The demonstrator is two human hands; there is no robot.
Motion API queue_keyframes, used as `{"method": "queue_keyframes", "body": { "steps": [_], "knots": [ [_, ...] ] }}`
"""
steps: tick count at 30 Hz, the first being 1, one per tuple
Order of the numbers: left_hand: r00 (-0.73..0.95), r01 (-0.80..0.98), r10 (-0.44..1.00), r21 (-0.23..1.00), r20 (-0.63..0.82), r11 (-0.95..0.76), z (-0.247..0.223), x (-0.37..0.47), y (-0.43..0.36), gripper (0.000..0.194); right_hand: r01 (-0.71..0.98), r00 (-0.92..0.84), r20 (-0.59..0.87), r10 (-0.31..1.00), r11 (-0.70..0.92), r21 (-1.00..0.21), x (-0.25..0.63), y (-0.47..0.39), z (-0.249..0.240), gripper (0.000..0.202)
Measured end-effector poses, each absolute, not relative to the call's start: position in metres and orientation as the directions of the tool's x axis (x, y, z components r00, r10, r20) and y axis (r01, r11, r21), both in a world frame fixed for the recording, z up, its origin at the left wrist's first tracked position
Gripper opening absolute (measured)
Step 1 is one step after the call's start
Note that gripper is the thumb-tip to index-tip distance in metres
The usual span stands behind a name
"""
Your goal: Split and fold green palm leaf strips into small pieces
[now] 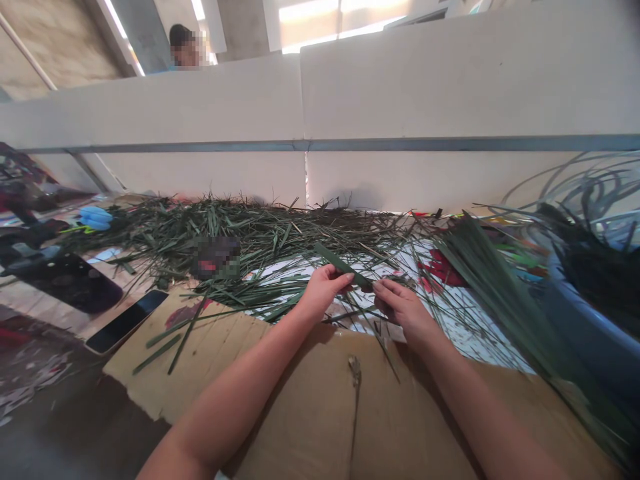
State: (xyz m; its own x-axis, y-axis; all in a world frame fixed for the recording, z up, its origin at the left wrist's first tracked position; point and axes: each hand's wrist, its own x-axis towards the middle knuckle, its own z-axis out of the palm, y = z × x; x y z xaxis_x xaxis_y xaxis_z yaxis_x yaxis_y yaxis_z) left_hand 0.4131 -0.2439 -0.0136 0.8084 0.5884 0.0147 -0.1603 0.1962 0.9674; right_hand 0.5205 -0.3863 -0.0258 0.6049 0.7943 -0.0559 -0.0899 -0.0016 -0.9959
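Observation:
A flat dark green leaf strip (341,263) is stretched between my two hands, above the middle of the work surface. My left hand (327,288) pinches it between thumb and fingers. My right hand (397,303) is closed near the strip's other end, its fingertips pressed together on it. Beneath and behind the hands lies a heap of loose green strips (260,230). Several short cut strips (173,343) rest on the brown cardboard (305,393) close to my body.
On the right, a long bundle of green leaves (495,287) leans by a blue tub (575,313). At left lie a phone (127,322), a black bottle-like object (70,280) and a light-blue item (95,218). A white partition (425,93) stands behind; a person (185,47) is beyond it.

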Motion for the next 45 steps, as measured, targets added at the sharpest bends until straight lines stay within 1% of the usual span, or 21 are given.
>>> {"method": "queue_keyframes", "body": {
  "steps": [8,16,25,33,38,41,45],
  "knots": [
    [0.805,-0.152,0.593,0.968,0.004,0.2,-0.0142,0.4131,-0.2445,0.039,-0.092,0.63,-0.041,0.775,0.022,-0.996,0.5179,-0.3841,-0.0243,0.048],
    [0.813,-0.13,0.583,0.976,0.002,0.178,-0.0183,0.4151,-0.2451,0.036,-0.054,0.621,-0.001,0.783,0.042,-0.998,0.5171,-0.3832,-0.0248,0.049],
    [0.825,-0.125,0.565,0.976,0.002,0.179,-0.0224,0.4171,-0.2453,0.037,-0.021,0.628,0.015,0.778,0.037,-0.999,0.5172,-0.3831,-0.0268,0.048],
    [0.827,-0.127,0.562,0.975,0.004,0.18,-0.0221,0.4163,-0.2471,0.033,0.022,0.637,0.045,0.77,0.04,-0.999,0.5193,-0.3832,-0.0315,0.046],
    [0.851,-0.097,0.526,0.981,-0.007,0.169,-0.0233,0.4176,-0.2505,0.031,0.028,0.624,0.052,0.78,0.044,-0.999,0.5192,-0.3829,-0.0331,0.044],
    [0.857,-0.09,0.516,0.981,-0.013,0.174,-0.0235,0.4184,-0.2517,0.032,0.039,0.623,0.055,0.78,0.038,-0.998,0.519,-0.3825,-0.033,0.044],
    [0.858,-0.085,0.512,0.976,-0.029,0.198,-0.0232,0.4182,-0.2532,0.036,0.015,0.632,0.043,0.774,0.043,-0.999,0.5178,-0.3814,-0.0315,0.047]
  ]
}}
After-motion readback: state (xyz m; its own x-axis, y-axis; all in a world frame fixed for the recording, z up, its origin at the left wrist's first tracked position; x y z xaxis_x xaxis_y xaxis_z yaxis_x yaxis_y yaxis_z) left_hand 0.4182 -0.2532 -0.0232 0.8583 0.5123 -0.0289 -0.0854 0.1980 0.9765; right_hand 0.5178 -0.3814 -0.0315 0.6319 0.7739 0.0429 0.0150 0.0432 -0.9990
